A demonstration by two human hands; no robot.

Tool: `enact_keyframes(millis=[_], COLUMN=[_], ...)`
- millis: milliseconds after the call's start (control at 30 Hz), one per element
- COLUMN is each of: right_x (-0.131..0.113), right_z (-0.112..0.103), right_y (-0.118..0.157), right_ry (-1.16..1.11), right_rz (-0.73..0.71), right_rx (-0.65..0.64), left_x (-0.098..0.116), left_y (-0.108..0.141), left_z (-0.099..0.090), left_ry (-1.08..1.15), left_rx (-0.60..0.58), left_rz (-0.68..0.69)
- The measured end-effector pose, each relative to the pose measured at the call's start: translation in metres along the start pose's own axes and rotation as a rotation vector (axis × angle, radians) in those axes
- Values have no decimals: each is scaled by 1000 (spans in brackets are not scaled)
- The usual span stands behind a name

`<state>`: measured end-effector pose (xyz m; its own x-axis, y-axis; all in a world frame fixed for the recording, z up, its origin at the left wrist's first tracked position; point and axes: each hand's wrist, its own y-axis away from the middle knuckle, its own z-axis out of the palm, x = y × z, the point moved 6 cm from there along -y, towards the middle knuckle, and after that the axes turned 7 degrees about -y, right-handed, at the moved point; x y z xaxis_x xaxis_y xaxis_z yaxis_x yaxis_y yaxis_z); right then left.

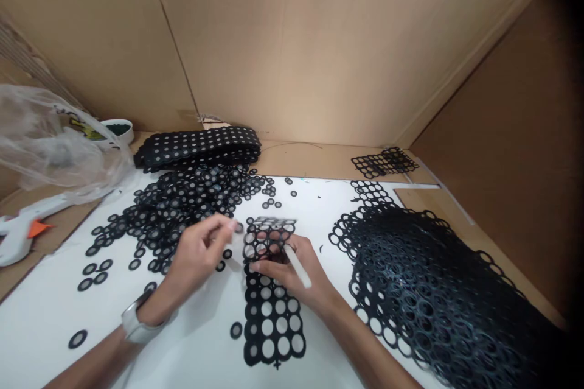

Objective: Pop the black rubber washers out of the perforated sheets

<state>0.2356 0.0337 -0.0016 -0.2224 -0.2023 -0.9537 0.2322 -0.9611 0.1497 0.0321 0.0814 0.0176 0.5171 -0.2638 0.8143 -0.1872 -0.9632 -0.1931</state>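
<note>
My left hand point(201, 255) pinches a small black ring point(238, 227) between thumb and fingertips, just left of the sheet. My right hand point(296, 264) grips a black perforated sheet point(274, 322) near its upper part, with a white stick point(298, 266) also held in it. The sheet's top part is lifted and bent; its lower part lies on the white surface. Its left column has small holes, while the other columns have large ones. Loose black rings point(182, 194) are heaped behind my left hand.
Large-holed black sheets point(410, 279) are piled at the right, with another piece point(384, 162) behind. Stacked dotted strips point(201, 144) lie at the back. At left are a plastic bag point(59, 139), a white tub point(119, 129) and a glue gun point(20, 231). Cardboard walls point(292, 42) surround the surface.
</note>
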Motion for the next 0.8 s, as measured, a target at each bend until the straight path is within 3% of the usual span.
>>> enact_keyframes(millis=[100, 200, 367, 467, 600, 800], right_x=[2, 0, -5, -1, 2, -4], right_z=[-5, -10, -15, -14, -15, -6], right_y=[0, 1, 3, 4, 5, 2], right_ry=[4, -9, -115, -218, -259, -115], right_rz=[40, 54, 19, 30, 53, -10], right_rx=[24, 71, 195, 232, 220, 7], left_x=[-21, -18, 19, 27, 20, 25], left_y=[-12, -18, 0, 14, 19, 20], left_z=[-27, -34, -10, 10, 21, 24], left_ry=[-30, -90, -131, -104, -115, -72], left_rx=[188, 202, 69, -62, -92, -128], left_rz=[-131, -34, 371, 521, 531, 413])
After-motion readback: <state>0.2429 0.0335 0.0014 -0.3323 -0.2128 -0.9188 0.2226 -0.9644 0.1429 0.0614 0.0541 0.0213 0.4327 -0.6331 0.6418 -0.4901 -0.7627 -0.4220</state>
